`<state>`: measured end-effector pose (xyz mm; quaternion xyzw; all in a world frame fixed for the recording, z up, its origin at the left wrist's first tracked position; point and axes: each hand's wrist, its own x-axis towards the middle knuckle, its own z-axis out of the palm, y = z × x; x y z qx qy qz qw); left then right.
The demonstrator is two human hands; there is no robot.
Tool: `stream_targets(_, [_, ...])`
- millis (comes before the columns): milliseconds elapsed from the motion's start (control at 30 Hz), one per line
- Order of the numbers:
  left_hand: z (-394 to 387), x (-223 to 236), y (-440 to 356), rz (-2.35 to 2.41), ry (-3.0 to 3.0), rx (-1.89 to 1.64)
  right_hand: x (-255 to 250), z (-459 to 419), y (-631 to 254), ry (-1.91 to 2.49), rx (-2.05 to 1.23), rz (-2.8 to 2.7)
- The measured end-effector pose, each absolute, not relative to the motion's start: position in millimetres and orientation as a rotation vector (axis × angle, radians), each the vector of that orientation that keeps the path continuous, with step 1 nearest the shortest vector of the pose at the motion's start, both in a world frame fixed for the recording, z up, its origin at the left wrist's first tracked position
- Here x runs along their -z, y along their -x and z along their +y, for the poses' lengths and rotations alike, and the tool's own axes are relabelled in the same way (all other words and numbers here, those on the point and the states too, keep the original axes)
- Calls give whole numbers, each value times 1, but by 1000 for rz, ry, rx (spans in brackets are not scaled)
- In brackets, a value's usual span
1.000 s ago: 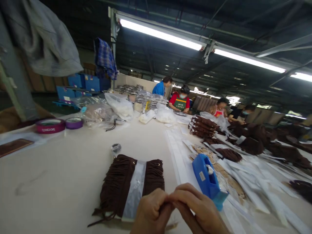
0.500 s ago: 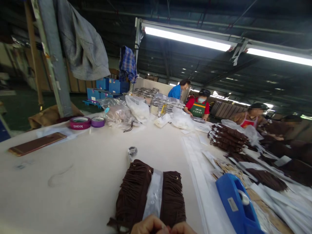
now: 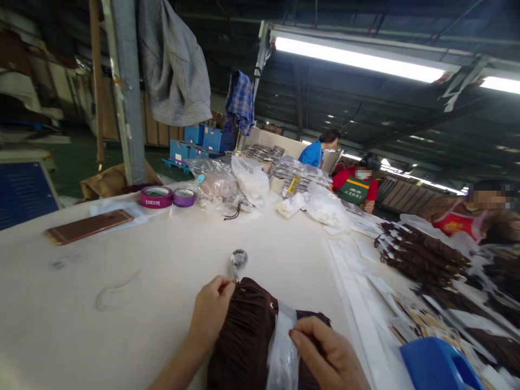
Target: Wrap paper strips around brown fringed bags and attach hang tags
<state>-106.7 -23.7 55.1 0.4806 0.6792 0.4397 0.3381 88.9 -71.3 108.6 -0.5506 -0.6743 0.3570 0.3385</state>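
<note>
A dark brown fringed bag (image 3: 244,336) lies on the table below me, its lower part cut off by the frame. A translucent plastic strip (image 3: 283,352) runs down its middle. From the bag's upper left corner sticks out a ring wrapped in clear plastic (image 3: 239,258). My left hand (image 3: 212,309) is closed in a pinch at that corner, where the wrapped ring's tail meets the bag. Over the bag's right half, my right hand (image 3: 327,349) pinches the edge of the plastic strip between thumb and forefinger.
A blue tape dispenser (image 3: 436,363) stands at lower right, near a stack of brown fringed pieces (image 3: 420,252). Further left are a phone (image 3: 89,226), a magenta tape roll (image 3: 156,196) and a purple one (image 3: 183,197). Plastic bags (image 3: 249,179) and co-workers (image 3: 353,187) are beyond.
Both hands were together at the bag's bottom edge. They have moved up and apart, the left to the upper left corner, the right to the strip. The view has swung left.
</note>
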Motion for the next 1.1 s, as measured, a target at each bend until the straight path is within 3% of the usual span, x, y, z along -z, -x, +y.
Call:
stream_targets(167, [31,-26,121,1920,-1241,-1060,-106,-37,-63,1435,-926,-1788])
stream_targets(400, [30,-13,110,1921,-1220,-1074,-76,7,-38,1441,-1038,-1776])
stream_targets(533, [25,-28,117,1427,-1210,-1318,-68,19,-32,1443,-1233,-1687])
stream_targets(667, [24,-40,119,972,-1007,-1285,-66,24,-29,1368,-1407,-1572])
stream_targets(1100, [26,-30,103,1003,-800,-1223,-56,29,-31,1270,-1575,-1311])
